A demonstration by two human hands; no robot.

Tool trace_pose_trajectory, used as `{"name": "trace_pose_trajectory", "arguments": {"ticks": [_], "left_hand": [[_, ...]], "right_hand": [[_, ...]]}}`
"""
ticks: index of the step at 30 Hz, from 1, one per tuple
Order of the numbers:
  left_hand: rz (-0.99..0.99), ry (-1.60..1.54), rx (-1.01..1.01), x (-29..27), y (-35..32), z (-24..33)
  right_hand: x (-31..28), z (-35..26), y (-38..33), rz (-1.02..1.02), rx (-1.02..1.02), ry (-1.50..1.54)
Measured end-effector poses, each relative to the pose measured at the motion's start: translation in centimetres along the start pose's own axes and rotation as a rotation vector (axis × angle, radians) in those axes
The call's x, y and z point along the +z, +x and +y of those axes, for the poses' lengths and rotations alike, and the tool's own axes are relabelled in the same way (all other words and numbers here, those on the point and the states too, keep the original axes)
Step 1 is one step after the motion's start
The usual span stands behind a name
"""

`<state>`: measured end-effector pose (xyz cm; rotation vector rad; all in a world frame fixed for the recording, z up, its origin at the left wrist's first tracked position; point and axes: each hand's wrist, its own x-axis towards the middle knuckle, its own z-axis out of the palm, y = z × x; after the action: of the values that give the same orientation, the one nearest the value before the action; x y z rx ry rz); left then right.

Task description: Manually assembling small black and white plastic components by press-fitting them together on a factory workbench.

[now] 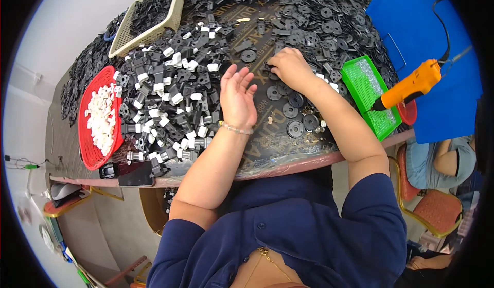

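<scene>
My left hand [238,98] is raised palm up over the table, its fingers loosely curled and apart, with nothing visible in it. It is beside a heap of black plastic parts with white caps [172,90]. Farther right, my right hand [294,71] reaches to the edge of a pile of black round discs [329,28]. Its fingers bend down and together at the fingertips; whatever they pinch is hidden. A single black disc [248,56] lies between the two hands. Several more discs [296,129] rest below my right hand, next to the forearm.
At left stands a red basket [85,128] of small white pieces; behind it is a cream basket [119,43] of black parts. An orange electric screwdriver [411,84] hangs over a green tray [355,84] at right, before a blue panel [437,46]. Another person [437,162] sits beyond.
</scene>
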<state>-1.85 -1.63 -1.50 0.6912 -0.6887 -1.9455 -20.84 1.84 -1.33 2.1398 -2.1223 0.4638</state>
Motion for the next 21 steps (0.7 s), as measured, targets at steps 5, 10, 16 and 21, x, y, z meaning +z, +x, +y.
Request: {"name": "trace_pose_trajectory", "arguments": {"ticks": [5,10,16,21], "left_hand": [[-0.158,0.202,0.051,0.7,-0.9,0.0],[-0.171,0.223,0.003,0.9,-1.1,-0.9],[-0.157,0.306,0.095,0.5,-0.8,-0.4],[-0.122,0.293,0.097,1.0,-0.8,0.1]], "right_hand": [[-3.1,-1.5,-1.1,0.242,0.099,0.605],[-2.7,0.8,1.8,0.278,0.196,0.193],[0.5,-0.1,9.4,0.069,-0.144,-0.136],[1.9,0.6,11.1,-0.207,-0.126,-0.145]]}}
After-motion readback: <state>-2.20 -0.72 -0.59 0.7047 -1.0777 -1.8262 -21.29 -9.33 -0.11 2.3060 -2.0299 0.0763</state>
